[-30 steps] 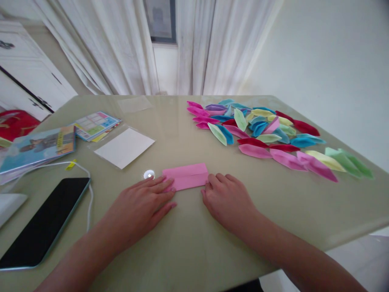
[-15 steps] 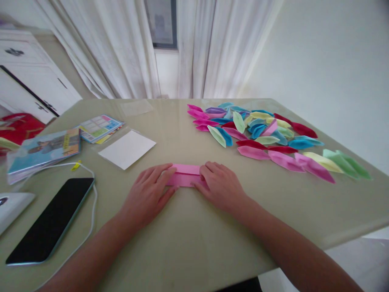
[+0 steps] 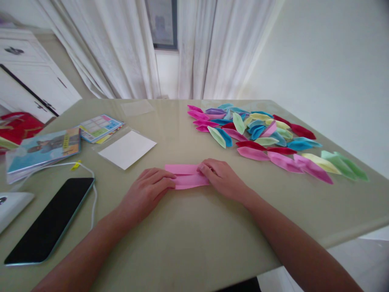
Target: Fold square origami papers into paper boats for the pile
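A strip of folded pink paper point(image 3: 189, 181) lies on the table in front of me, with a crease or flap edge running along its length. My left hand point(image 3: 150, 187) grips its left end, fingers together and the thumb mostly hidden. At the right end my right hand point(image 3: 223, 178) is closed on the paper, its thumb and bent index finger near the upper edge. Beyond my right hand lie several folded paper pieces with pointed ends, among them a pink one point(image 3: 253, 153), a dark red one point(image 3: 281, 150) and a green one point(image 3: 346, 165).
To the left are a white card point(image 3: 127, 150), booklets point(image 3: 45, 150), a printed sheet point(image 3: 101, 126) and a black phone point(image 3: 51, 219) beside a white cable point(image 3: 95, 202). A white device point(image 3: 13, 207) sits at the left edge. Curtains point(image 3: 121, 48) hang behind the table.
The pink strip's lower part has come nearer to me and shows wider. My left hand has shifted slightly left, and the right fingers have moved on the paper's right end.
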Demonstrator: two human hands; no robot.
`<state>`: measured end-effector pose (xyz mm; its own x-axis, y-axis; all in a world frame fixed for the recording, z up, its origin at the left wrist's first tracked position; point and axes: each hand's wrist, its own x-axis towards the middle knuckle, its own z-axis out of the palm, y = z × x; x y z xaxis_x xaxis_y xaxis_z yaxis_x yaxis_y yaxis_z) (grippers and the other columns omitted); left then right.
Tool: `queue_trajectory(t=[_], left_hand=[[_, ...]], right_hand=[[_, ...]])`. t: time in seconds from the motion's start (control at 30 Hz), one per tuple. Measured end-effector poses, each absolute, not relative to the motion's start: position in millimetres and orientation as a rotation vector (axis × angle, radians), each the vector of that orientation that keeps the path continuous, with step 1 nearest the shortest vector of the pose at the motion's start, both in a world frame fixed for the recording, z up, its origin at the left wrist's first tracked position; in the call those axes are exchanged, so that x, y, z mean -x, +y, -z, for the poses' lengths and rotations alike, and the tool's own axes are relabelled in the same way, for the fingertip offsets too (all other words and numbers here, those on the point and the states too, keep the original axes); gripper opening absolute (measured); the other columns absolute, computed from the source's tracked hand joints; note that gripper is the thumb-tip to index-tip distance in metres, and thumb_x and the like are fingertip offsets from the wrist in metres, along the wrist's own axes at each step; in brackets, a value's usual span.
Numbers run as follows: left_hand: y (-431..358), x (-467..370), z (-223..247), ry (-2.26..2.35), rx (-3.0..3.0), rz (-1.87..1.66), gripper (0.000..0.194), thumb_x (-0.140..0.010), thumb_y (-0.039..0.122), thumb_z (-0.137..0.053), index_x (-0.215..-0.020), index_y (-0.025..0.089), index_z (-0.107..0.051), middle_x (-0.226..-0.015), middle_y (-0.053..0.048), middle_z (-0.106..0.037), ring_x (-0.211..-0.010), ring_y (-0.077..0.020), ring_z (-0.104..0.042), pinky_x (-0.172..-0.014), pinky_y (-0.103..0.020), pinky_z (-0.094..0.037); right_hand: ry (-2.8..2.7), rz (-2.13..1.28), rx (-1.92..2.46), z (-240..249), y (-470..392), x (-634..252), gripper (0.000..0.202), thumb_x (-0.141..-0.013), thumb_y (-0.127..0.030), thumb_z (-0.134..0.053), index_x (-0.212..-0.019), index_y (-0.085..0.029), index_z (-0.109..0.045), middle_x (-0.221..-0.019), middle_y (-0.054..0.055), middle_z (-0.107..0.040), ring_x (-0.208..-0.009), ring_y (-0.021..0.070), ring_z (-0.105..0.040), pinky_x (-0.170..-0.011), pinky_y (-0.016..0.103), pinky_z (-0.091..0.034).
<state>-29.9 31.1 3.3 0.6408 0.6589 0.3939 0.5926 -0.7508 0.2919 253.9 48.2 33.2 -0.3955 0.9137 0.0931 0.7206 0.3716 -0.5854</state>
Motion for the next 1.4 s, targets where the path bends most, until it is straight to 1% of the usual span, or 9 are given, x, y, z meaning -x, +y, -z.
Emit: queue_trajectory(t=[0.17, 0.3, 0.5, 0.67, 0.73, 0.9, 1.1, 1.3, 1.4], left_hand=[[30.8, 32.1, -2.5, 1.103, -2.773, -0.588, 0.031, -0.104, 0.01, -0.046, -0.113, 0.023, -0.072, -0.113, -0.007, -0.077, -0.106, -0.0249, -0.069, -0.096, -0.041, -0.051], [28.3, 29.9, -3.4, 1.161, -2.834, -0.512, 0.029, -0.105, 0.018, -0.05, -0.121, 0.022, -0.074, -0.12, -0.011, -0.074, -0.111, -0.0296, -0.067, -0.1, -0.048, -0.051], [30.2, 29.7, -1.0, 1.076, -2.834, -0.531, 0.028, -0.11, 0.029, -0.05, -0.117, 0.022, -0.076, -0.121, -0.009, -0.077, -0.113, -0.028, -0.07, -0.101, -0.046, -0.053], [31.3, 30.8, -0.6, 1.043, -2.697, -0.551, 0.028, -0.11, 0.036, -0.052, -0.111, 0.021, -0.075, -0.125, -0.01, -0.075, -0.12, -0.0268, -0.069, -0.107, -0.045, -0.052], [29.8, 29.2, -2.5, 1.087, -2.655, -0.539, 0.026, -0.109, 0.036, -0.053, -0.108, 0.02, -0.073, -0.125, -0.011, -0.074, -0.119, -0.0275, -0.069, -0.107, -0.046, -0.052], [28.7, 28.6, -5.2, 1.136, -2.602, -0.55, 0.033, -0.105, 0.025, -0.053, -0.135, 0.022, -0.067, -0.133, -0.012, -0.072, -0.122, -0.0274, -0.067, -0.108, -0.046, -0.052], [36.3, 34.3, 1.0, 1.139, -2.683, -0.514, 0.045, -0.102, 0.009, -0.043, -0.133, 0.025, -0.072, -0.14, -0.008, -0.073, -0.128, -0.028, -0.066, -0.108, -0.05, -0.051], [32.9, 32.2, -6.1, 1.312, -2.672, -0.488, 0.044, -0.104, 0.038, -0.055, -0.144, 0.02, -0.064, -0.141, -0.015, -0.069, -0.127, -0.0346, -0.066, -0.11, -0.058, -0.05], [32.6, 33.7, -4.9, 1.255, -2.711, -0.509, 0.041, -0.106, 0.032, -0.051, -0.142, 0.023, -0.067, -0.146, -0.014, -0.067, -0.135, -0.0339, -0.061, -0.116, -0.058, -0.046]], right_hand=[[-2.235, -0.713, 1.357, -31.9, 50.4, -259.1, 0.015, -0.099, -0.028, -0.071, -0.107, -0.016, -0.075, -0.103, 0.006, -0.076, -0.09, 0.0186, -0.068, -0.081, 0.031, -0.047], [-2.324, -0.624, 1.335, -26.6, 49.0, -257.0, 0.035, -0.089, -0.028, -0.083, -0.119, -0.015, -0.069, -0.113, 0.009, -0.073, -0.103, 0.0237, -0.066, -0.092, 0.037, -0.049], [-2.367, -0.458, 1.296, -17.3, 49.9, -253.4, 0.016, -0.098, -0.019, -0.068, -0.114, -0.017, -0.063, -0.113, 0.009, -0.07, -0.107, 0.0243, -0.062, -0.095, 0.037, -0.047], [-2.356, -0.428, 1.251, -14.4, 51.0, -255.0, 0.033, -0.096, -0.033, -0.074, -0.122, -0.017, -0.059, -0.123, 0.012, -0.07, -0.112, 0.0274, -0.064, -0.1, 0.041, -0.047], [-2.347, -0.462, 1.26, -14.8, 50.1, -254.9, 0.031, -0.097, -0.028, -0.071, -0.123, -0.018, -0.058, -0.122, 0.011, -0.072, -0.11, 0.0261, -0.067, -0.097, 0.039, -0.048], [-2.201, -0.556, 1.312, -16.9, 49.9, -255.1, 0.026, -0.1, -0.013, -0.057, -0.125, -0.02, -0.053, -0.114, 0.007, -0.074, -0.096, 0.0191, -0.071, -0.085, 0.031, -0.05], [-2.37, -0.487, 1.262, -16.3, 51.8, -256.3, 0.017, -0.1, -0.012, -0.057, -0.111, -0.018, -0.07, -0.104, 0.006, -0.072, -0.092, 0.0184, -0.066, -0.083, 0.03, -0.048], [-2.444, -0.491, 1.196, -16.0, 48.3, -253.5, 0.031, -0.099, -0.007, -0.056, -0.123, -0.015, -0.074, -0.114, 0.01, -0.072, -0.107, 0.022, -0.065, -0.097, 0.035, -0.05], [-2.47, -0.521, 1.121, -18.3, 46.7, -253.1, 0.035, -0.097, -0.005, -0.058, -0.126, -0.016, -0.074, -0.114, 0.01, -0.07, -0.107, 0.022, -0.064, -0.097, 0.036, -0.051]])
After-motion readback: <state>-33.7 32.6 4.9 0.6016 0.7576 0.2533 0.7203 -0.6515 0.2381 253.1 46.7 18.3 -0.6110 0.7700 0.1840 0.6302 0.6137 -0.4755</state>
